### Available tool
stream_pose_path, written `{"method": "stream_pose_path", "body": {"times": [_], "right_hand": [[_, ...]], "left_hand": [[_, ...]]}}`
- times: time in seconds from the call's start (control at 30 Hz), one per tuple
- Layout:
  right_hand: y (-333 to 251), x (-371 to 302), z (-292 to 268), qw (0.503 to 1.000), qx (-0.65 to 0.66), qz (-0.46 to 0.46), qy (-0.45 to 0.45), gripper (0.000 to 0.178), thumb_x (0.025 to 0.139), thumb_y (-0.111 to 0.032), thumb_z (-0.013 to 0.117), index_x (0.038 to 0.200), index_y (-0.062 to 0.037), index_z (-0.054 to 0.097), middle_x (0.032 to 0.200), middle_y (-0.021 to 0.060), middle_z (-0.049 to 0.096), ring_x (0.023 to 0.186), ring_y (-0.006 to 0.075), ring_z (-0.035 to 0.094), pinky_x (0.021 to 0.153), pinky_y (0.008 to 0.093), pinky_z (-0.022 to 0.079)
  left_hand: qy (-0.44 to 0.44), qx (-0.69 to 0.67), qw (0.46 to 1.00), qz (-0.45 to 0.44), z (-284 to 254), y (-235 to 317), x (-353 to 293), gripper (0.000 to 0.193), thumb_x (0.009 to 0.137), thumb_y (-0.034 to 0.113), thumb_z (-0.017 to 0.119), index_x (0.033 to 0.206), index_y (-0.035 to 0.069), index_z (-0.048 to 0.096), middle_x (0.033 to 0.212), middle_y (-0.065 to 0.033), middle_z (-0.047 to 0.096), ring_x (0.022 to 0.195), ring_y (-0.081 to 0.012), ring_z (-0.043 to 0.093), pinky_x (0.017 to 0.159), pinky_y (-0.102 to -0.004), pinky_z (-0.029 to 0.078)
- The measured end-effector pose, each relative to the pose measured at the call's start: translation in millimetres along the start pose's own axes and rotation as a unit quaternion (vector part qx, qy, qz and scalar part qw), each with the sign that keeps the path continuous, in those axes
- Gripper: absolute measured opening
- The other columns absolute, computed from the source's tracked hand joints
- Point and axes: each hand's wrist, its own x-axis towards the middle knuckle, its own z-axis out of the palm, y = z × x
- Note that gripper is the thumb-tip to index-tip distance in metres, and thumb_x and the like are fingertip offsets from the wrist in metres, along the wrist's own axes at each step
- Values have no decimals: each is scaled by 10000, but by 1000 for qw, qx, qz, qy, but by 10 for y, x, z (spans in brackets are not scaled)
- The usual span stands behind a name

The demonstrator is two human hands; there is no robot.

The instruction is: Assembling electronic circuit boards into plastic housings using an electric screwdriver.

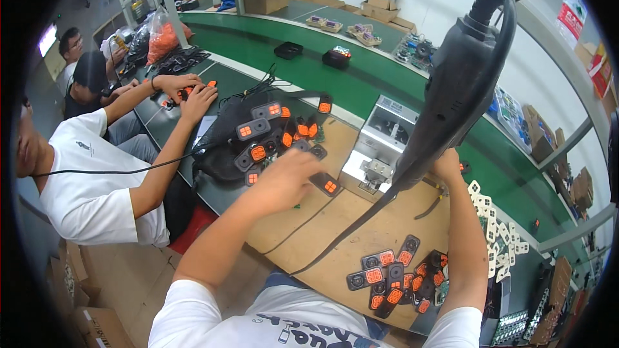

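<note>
One black remote casing (327,185) is pinched in your left hand (284,180); seat it squarely before lowering the electric screwdriver (451,90) clasped by your right hand (448,166).

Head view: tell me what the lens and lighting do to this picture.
Head view: fisheye bends the green conveyor belt into a curve and leaves black corners; the electric screwdriver looms large near the lens; the left hand is slightly soft over the black-and-orange parts; lighting is even, shadows faint.
</note>
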Motion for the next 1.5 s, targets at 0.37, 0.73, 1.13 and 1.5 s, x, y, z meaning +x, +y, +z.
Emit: {"method": "stream_pose_path", "body": {"times": [0.37,0.73,1.13,1.5], "right_hand": [[-1851,-1086,-755,925,-16,-24,-380,347,882,-331,706,883,16,688,755,137,679,697,243,669,652,362,527],[-1837,-1857,-141,683,516,279,-434,373,937,-169,694,1255,-46,544,1015,4,665,854,58,640,727,222,540],[-1681,-2128,-467,741,593,270,-162,241,972,-85,628,1188,21,641,1062,56,699,909,98,660,821,258,559],[-1562,-2232,-662,822,548,128,-86,330,950,-41,634,1258,57,567,1164,131,659,1058,162,642,917,314,536]], "left_hand": [[-113,-156,976,-100,-16,-145,-61,406,798,43,719,1192,75,626,959,-97,730,943,-289,690,834,-369,533],[75,-85,938,-326,-48,125,-490,513,786,217,814,1181,-6,574,830,-129,689,721,-295,677,693,-372,547],[-99,-423,896,-93,240,805,-98,186,788,77,810,930,11,710,851,-51,708,772,-96,640,721,-250,509],[-107,-464,871,-124,660,1076,310,390,767,126,840,1075,29,622,935,-14,646,817,-71,558,757,-248,458]]}}
